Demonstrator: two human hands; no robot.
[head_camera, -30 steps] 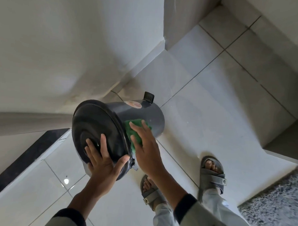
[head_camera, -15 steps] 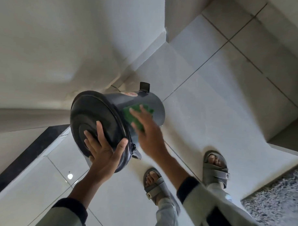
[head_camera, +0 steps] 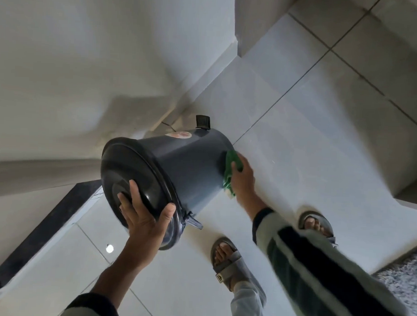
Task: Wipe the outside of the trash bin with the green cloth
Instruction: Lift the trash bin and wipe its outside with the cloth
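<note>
Left hand (head_camera: 146, 215) spread wide over the black lid (head_camera: 133, 183), thumb hooked on the rim, holding the trash bin (head_camera: 190, 171) tilted, lid toward the camera. Right hand (head_camera: 243, 180) presses the green cloth (head_camera: 229, 169) flat against the bin's lower right side, near the base edge. Sandalled feet (head_camera: 230, 262) just below; open tiled floor (head_camera: 321, 138) to the right. Wall (head_camera: 88, 59) close behind the bin. Pedal (head_camera: 203, 122) at far end. Round sticker (head_camera: 178, 134) on the side: writing unreadable.
</note>
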